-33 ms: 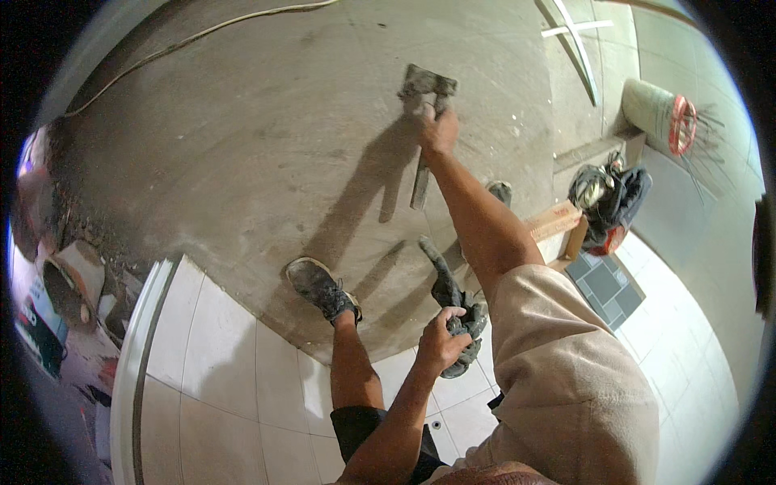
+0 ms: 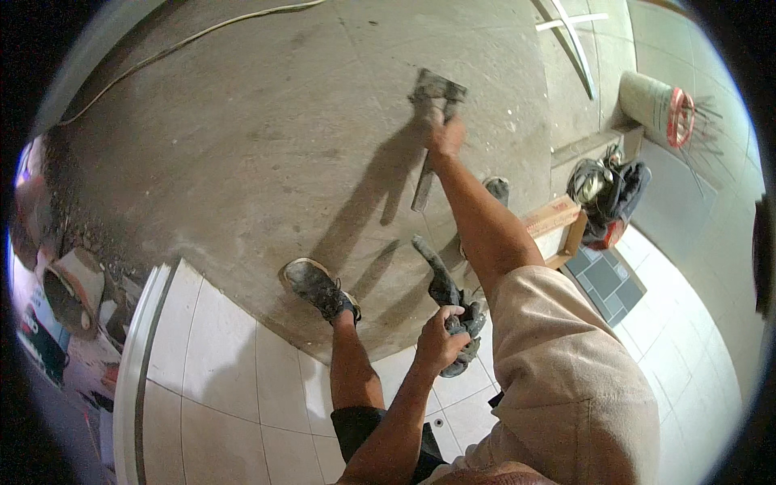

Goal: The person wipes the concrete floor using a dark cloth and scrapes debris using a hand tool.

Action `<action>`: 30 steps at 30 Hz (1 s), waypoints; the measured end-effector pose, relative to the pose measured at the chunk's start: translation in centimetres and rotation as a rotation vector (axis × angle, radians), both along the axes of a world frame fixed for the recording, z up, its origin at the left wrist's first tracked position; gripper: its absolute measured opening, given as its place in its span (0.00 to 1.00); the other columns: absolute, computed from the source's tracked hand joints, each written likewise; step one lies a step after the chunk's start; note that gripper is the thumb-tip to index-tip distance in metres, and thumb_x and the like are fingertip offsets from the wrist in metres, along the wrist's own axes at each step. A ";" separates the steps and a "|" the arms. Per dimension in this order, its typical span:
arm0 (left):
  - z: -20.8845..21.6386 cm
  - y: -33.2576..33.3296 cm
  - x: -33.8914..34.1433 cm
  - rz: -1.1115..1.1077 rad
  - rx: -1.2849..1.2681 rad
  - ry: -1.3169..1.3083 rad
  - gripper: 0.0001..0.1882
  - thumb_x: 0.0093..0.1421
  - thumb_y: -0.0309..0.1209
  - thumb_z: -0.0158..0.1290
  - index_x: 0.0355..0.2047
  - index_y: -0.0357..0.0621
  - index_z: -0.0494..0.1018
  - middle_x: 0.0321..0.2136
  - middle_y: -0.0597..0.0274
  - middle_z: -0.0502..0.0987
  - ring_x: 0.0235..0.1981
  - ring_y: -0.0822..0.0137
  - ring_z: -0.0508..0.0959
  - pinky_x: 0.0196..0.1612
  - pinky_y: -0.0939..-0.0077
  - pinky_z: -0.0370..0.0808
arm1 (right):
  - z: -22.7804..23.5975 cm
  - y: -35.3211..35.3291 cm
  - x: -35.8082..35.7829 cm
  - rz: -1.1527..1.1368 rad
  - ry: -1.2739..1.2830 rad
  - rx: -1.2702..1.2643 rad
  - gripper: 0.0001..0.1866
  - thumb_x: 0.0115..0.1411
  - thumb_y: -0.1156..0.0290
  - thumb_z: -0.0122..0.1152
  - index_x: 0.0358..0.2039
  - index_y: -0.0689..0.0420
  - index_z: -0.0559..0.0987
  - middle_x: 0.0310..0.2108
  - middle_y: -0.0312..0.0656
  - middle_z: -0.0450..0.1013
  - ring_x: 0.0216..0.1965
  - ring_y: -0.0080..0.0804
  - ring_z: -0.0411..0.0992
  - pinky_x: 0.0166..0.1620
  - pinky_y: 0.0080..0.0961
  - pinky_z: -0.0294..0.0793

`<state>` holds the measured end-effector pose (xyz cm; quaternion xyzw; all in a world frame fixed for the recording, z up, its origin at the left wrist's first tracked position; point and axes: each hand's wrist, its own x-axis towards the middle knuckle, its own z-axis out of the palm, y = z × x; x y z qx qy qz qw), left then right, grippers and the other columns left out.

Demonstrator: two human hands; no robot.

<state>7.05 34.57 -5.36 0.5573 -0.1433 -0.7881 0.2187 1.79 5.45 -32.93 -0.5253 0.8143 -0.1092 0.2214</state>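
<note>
My right hand [image 2: 447, 136] is stretched forward over the grey concrete floor [image 2: 267, 137], closed around a hammer-like tool [image 2: 439, 87]. Its wide head is caked in dark grey grime, and a straight grey handle [image 2: 422, 190] runs back below my fist. Closer to my body, my left hand [image 2: 440, 343] grips a bunched dark grey cloth [image 2: 466, 331], dirty and crumpled. One narrow end of the cloth sticks out forward. Whether the tool's head touches the floor I cannot tell.
My left shoe [image 2: 315, 287] stands on the concrete, near the edge of pale floor tiles [image 2: 222, 347]. To the right are a cardboard box [image 2: 554, 217], a dark bag with cables [image 2: 610, 194] and a tipped bucket [image 2: 647, 105]. A cable [image 2: 190, 38] crosses the far left; rubble [image 2: 81, 283] lies leftward.
My right hand and the tool have shifted slightly to the right. The left hand keeps its hold on the cloth, and the whole view has moved a little.
</note>
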 end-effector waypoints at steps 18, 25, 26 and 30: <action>-0.8 -0.3 -2.1 -0.144 0.281 0.054 0.28 0.45 0.29 0.60 0.50 0.41 0.73 0.47 0.47 0.78 0.50 0.51 0.78 0.55 0.64 0.72 | -3.1 3.0 -19.1 -0.718 -0.147 0.043 0.23 0.61 0.59 0.61 0.43 0.71 0.77 0.42 0.64 0.77 0.44 0.49 0.77 0.44 0.41 0.74; -0.6 -1.7 -2.9 -0.196 0.189 0.013 0.26 0.46 0.26 0.62 0.49 0.41 0.73 0.42 0.53 0.78 0.43 0.58 0.78 0.51 0.66 0.74 | 3.2 0.1 -14.0 -1.223 -0.216 -0.110 0.19 0.62 0.67 0.62 0.43 0.73 0.75 0.36 0.62 0.77 0.39 0.56 0.77 0.44 0.45 0.74; -0.5 -1.6 -2.3 -0.181 0.206 -0.012 0.27 0.46 0.27 0.62 0.49 0.41 0.73 0.42 0.53 0.78 0.43 0.58 0.79 0.51 0.66 0.74 | 1.7 1.2 -13.3 -1.102 -0.194 -0.026 0.21 0.62 0.66 0.62 0.45 0.74 0.74 0.37 0.59 0.77 0.38 0.53 0.77 0.43 0.43 0.74; -0.5 -1.7 -2.7 -0.171 0.260 0.054 0.27 0.47 0.28 0.62 0.50 0.41 0.73 0.42 0.51 0.78 0.44 0.58 0.78 0.52 0.64 0.74 | -0.6 0.7 -17.7 -0.487 -0.007 0.083 0.21 0.63 0.63 0.63 0.41 0.72 0.73 0.26 0.52 0.73 0.21 0.40 0.73 0.25 0.36 0.71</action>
